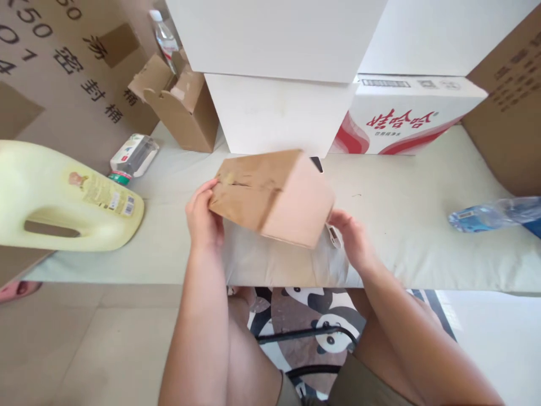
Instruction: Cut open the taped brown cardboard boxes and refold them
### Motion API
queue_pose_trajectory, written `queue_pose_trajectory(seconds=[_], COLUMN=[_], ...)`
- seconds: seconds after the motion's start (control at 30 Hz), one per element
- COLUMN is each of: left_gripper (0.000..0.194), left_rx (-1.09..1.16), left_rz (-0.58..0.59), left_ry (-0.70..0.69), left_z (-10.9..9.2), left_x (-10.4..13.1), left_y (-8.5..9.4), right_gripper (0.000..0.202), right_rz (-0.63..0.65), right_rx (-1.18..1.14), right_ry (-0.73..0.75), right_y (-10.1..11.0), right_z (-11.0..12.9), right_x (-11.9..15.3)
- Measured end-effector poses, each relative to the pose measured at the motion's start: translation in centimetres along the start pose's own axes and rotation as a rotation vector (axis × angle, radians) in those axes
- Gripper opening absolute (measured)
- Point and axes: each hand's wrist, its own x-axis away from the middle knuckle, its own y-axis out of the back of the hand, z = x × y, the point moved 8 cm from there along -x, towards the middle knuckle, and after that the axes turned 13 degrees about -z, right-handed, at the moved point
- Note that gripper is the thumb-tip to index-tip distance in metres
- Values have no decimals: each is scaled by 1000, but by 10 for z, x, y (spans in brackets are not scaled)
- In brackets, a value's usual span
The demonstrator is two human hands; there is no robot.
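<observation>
Box [273, 197] sits tilted above the front middle of the bench [397, 237], before the white carton [279, 115], the left hand [203, 217] curled tight on its left end, the right hand [354, 239] loosely bent at its right corner, pressing or not I cannot tell. Plain cardboard by the look of it: probably light, stiff, dry enough not to slip, contents unknown. Best held by both ends, I judge, clear of the slit [242, 184] on top, where the card may give.
</observation>
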Motion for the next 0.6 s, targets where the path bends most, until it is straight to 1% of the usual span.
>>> queue_pose_trajectory(seconds=[0.03, 0.07, 0.1, 0.13, 0.17, 0.27, 0.3, 0.37, 0.43, 0.5, 0.57, 0.6], left_gripper=[15, 14, 12, 10, 13, 42, 51, 61, 66, 69, 65, 61], left_rx=[22, 1, -36, -86, -139, -253, -278, -351, -471, -615, -747, -805], left_rz=[-28, -18, -10, 20, 71, 299, 376, 512, 667, 867, 1048, 1088], left_ry=[67, 135, 187, 249, 318, 533, 578, 618, 631, 659, 671, 650], left_z=[6, 13, 20, 28, 37, 62, 67, 72, 75, 79, 82, 84], left_x=[-3, -4, -2, 2, 9, 41, 51, 65, 76, 88, 98, 98], left_y=[4, 5, 4, 2, -2, -17, -20, -23, -22, -20, -17, -17], right_gripper=[63, 64, 63, 62, 61, 64, 66, 68, 68, 64, 56, 51], right_rz=[118, 210, 261, 286, 291, 272, 257, 207, 128, 48, 11, 16], right_rx=[33, 52, 61, 65, 64, 47, 45, 36, 14, -41, -81, -84], right_ry=[22, 68, 121, 166, 197, 235, 255, 294, 276, 201, 126, 95], right_y=[-10, -18, -24, -28, -32, -37, -37, -33, -23, -11, -2, 0], right_z=[3, 10, 19, 27, 35, 50, 54, 59, 57, 50, 41, 37], right_x=[4, 8, 12, 15, 18, 21, 21, 20, 16, 10, 5, 3])
